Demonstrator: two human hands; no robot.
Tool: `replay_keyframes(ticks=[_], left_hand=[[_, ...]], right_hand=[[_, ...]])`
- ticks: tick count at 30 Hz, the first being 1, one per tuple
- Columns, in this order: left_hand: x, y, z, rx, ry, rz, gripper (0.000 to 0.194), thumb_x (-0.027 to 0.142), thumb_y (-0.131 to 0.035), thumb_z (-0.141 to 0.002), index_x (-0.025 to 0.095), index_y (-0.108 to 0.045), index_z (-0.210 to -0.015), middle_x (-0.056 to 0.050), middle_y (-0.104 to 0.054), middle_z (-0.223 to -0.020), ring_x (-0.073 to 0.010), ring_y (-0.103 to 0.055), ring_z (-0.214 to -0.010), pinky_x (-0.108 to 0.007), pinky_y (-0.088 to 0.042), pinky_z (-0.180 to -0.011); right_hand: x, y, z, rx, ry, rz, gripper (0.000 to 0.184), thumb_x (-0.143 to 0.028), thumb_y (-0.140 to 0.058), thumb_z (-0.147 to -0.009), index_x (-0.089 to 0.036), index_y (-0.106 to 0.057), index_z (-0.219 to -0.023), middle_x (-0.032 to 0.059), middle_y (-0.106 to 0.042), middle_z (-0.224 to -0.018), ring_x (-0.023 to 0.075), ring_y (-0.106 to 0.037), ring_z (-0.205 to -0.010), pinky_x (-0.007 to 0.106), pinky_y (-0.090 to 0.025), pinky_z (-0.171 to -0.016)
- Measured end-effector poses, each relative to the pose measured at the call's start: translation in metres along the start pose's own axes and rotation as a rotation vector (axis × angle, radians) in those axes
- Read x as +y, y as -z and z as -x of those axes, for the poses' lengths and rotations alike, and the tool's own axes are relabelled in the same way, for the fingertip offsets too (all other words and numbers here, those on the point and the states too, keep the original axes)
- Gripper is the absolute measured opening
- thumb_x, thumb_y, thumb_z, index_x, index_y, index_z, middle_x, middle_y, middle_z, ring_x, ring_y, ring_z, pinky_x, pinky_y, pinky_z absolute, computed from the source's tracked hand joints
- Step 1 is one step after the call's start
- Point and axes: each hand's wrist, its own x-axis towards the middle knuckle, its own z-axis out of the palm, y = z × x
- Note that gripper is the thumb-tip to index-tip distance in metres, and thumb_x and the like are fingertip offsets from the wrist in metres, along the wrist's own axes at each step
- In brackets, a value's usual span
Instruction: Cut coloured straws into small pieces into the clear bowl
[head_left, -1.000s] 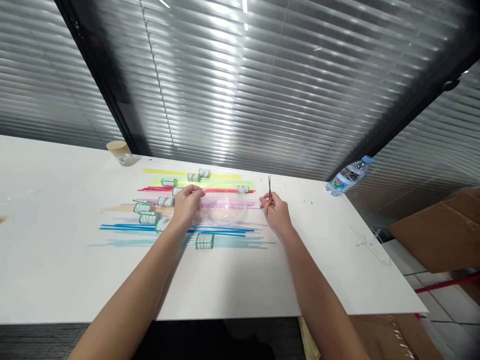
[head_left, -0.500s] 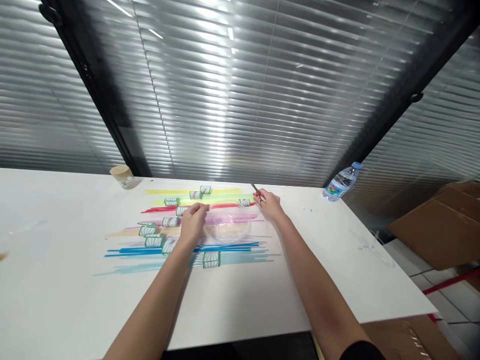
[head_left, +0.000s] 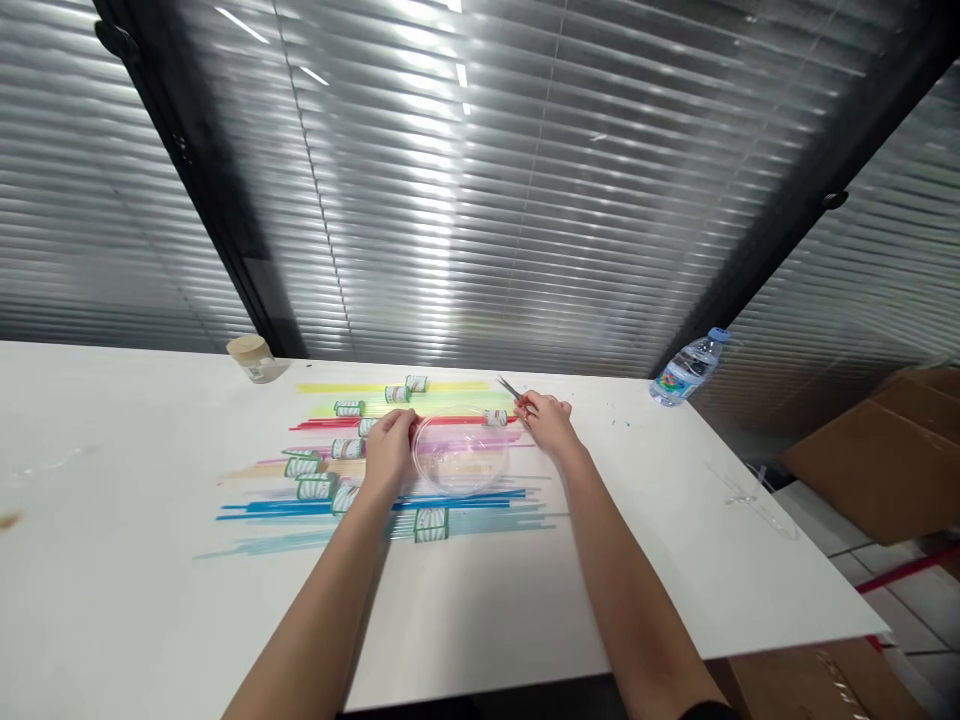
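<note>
My left hand (head_left: 390, 447) is closed at the left rim of a clear, round plastic piece (head_left: 461, 458); whether it is a shallow dish or a coiled loop I cannot tell. Coloured strands show through it. In my right hand (head_left: 551, 422) is a pair of scissors (head_left: 511, 389), blades pointing away and to the left, fingers around the handles. Below both hands lie rows of thin coloured strands: yellow strands (head_left: 330, 388), red strands (head_left: 307, 423), blue strands (head_left: 247, 507) and pale teal strands (head_left: 285, 545). White-and-green paper bands (head_left: 431, 525) wrap several bundles.
A jar with a tan lid (head_left: 251, 358) stands at the back left, a water bottle (head_left: 686, 370) at the back right. Clear looped cord (head_left: 754, 500) lies near the right edge of the white table (head_left: 135, 600). Cardboard boxes (head_left: 885, 450) are beyond it. Blinds (head_left: 480, 220) line the back.
The scissors' blades have swung to the left as my right hand turned and moved slightly right. The clear round piece now shows more squarely. The whole view has shifted slightly.
</note>
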Motion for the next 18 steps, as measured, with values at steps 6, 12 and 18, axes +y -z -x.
replay_keyframes(ticks=[6, 12, 18], left_hand=[[-0.004, -0.005, -0.015, 0.068, 0.147, 0.371, 0.025, 0.036, -0.063, -0.073, 0.019, -0.069, -0.091, -0.007, -0.069, -0.110, -0.0212, -0.059, -0.116, -0.032, -0.043, -0.100], [-0.001, -0.007, -0.011, -0.007, 0.239, 0.472, 0.020, 0.026, -0.070, -0.069, 0.018, -0.070, -0.087, -0.007, -0.070, -0.113, -0.0209, -0.059, -0.118, -0.029, -0.044, -0.101], [0.001, -0.004, -0.002, -0.176, 0.231, 0.316, 0.048, 0.027, -0.082, -0.054, 0.014, -0.074, -0.099, -0.010, -0.072, -0.105, -0.0240, -0.065, -0.100, -0.031, -0.048, -0.085]], right_hand=[[0.005, -0.010, 0.004, 0.058, 0.009, -0.013, 0.009, -0.021, -0.057, -0.087, -0.023, -0.065, -0.085, 0.0017, -0.073, -0.093, 0.0214, -0.058, -0.095, 0.040, -0.020, -0.092], [0.008, -0.013, 0.004, 0.117, -0.013, -0.121, 0.007, -0.018, -0.062, -0.079, -0.023, -0.067, -0.078, 0.0023, -0.073, -0.088, 0.0234, -0.057, -0.094, 0.045, -0.019, -0.096], [0.020, -0.003, 0.003, 0.233, -0.110, -0.414, 0.018, -0.039, -0.065, -0.076, -0.021, -0.065, -0.079, 0.0035, -0.071, -0.083, 0.0208, -0.061, -0.083, 0.036, -0.039, -0.084]])
